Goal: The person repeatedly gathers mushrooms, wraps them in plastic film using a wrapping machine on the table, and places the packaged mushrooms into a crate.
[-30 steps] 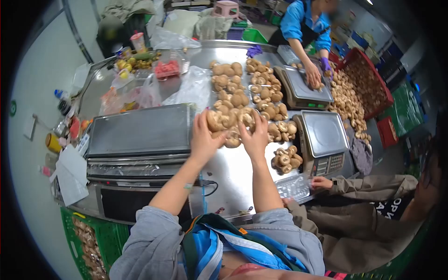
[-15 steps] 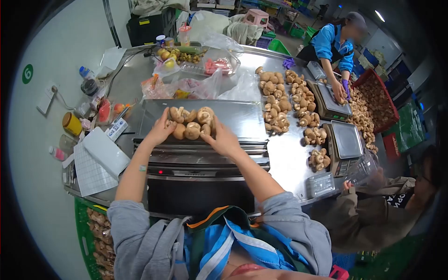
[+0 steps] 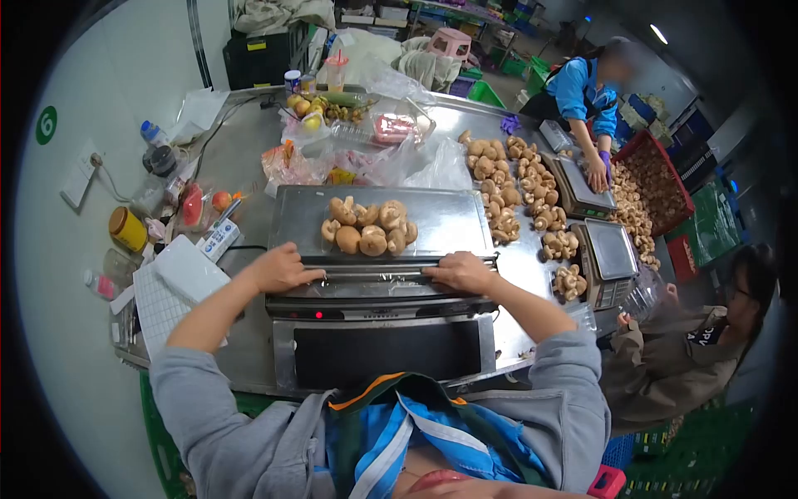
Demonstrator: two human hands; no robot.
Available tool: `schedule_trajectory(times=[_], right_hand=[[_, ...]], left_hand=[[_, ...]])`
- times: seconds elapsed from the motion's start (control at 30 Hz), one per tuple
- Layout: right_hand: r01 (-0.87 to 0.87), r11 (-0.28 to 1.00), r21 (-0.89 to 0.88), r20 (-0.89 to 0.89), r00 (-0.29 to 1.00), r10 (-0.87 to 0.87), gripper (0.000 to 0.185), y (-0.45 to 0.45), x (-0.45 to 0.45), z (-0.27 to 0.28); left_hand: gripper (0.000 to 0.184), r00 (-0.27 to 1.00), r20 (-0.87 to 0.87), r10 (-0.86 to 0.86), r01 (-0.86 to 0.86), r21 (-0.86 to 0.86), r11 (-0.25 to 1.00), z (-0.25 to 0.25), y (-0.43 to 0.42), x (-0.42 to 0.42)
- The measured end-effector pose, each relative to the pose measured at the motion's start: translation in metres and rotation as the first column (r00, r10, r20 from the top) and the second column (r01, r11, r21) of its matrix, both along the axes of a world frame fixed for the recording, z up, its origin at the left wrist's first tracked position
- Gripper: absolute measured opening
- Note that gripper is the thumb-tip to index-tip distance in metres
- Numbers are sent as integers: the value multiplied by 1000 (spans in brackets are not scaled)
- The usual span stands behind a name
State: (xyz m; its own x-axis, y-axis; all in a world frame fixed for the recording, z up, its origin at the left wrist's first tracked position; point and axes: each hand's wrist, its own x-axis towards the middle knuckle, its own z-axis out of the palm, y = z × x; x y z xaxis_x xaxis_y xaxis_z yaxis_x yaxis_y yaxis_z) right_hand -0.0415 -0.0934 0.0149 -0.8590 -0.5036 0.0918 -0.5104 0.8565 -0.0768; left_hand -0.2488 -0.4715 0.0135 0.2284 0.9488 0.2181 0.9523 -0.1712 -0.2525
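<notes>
Inside the red crate (image 3: 677, 217), brown mushrooms (image 3: 662, 173).

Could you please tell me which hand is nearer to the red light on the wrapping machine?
Left. The left hand is just beyond the red light, at the metal bars; the right hand is farther along the same bars, to the right.

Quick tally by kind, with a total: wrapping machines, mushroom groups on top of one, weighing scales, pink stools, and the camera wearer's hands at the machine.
Wrapping machine: 1
Mushroom group on top of it: 1
Weighing scales: 2
Pink stool: 1
Wearer's hands, left hand and right hand: 2
Total: 7
</notes>
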Motion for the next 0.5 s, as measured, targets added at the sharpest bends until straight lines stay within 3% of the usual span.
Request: schedule_trajectory(times=[0.03, 0.1, 0.13, 0.17, 0.2, 0.23, 0.27, 0.3, 0.33, 0.37, 0.4, 0.43, 0.47, 0.5], right_hand=[[57, 994, -95, -33, 998, -60, 31, -5, 3, -10], [298, 875, -382, 9, 948, -319, 16, -20, 23, -14], [547, 690, -474, 308, 837, -452, 12, -28, 36, 4], [682, 457, -571, 579, 729, -365, 16, -25, 43, 13], [608, 217, -763, 542, 786, -297, 16, -15, 29, 25], [506, -63, -860, 505, 830, -238, 16, -9, 19, 36], [347, -184, -919, 386, 884, -263, 18, -13, 1, 69], [160, -285, -945, 248, 919, -306, 19, -16, -33, 101], [90, -363, -927, 215, 923, -320, 19, -17, -67, 111], [16, -436, -900, 180, 924, -338, 18, -22, -97, 118], [43, -327, -944, 176, 904, -389, 18, -14, -133, 87], [79, -214, -974, 168, 882, -440, 18, 1, -168, 41], [236, 108, -966, 157, 862, -482, 18, 6, -179, 12], [377, 409, -831, 129, 846, -518, 18, 7, -182, -13]], left_hand=[[31, 998, 61, 13, -17, 53, 998, -9, 4, 1], [24, 929, 331, 167, -234, 174, 956, -6, -3, 26], [16, 747, 634, 202, -435, 236, 869, -6, -7, 43], [10, 491, 858, 149, -620, 225, 751, 3, -8, 50], [13, 205, 963, 174, -716, 27, 698, 31, -4, 53], [15, -84, 990, -116, -725, 19, 688, 59, 8, 52], [17, -370, 849, -378, -730, -14, 683, 82, 28, 42], [15, -235, 862, -449, -825, 67, 561, 95, 51, 21], [16, -77, 859, -505, -892, 166, 419, 104, 72, -3], [16, -53, 846, -530, -896, 194, 399, 99, 92, -28], [16, -28, 831, -556, -898, 223, 379, 80, 112, -49], [17, 140, 974, -178, -870, 207, 447, 40, 121, -74], [19, 304, 926, 224, -852, 159, 500, -5, 124, -97], [22, 328, 908, 261, -781, 105, 616, -46, 125, -103]])
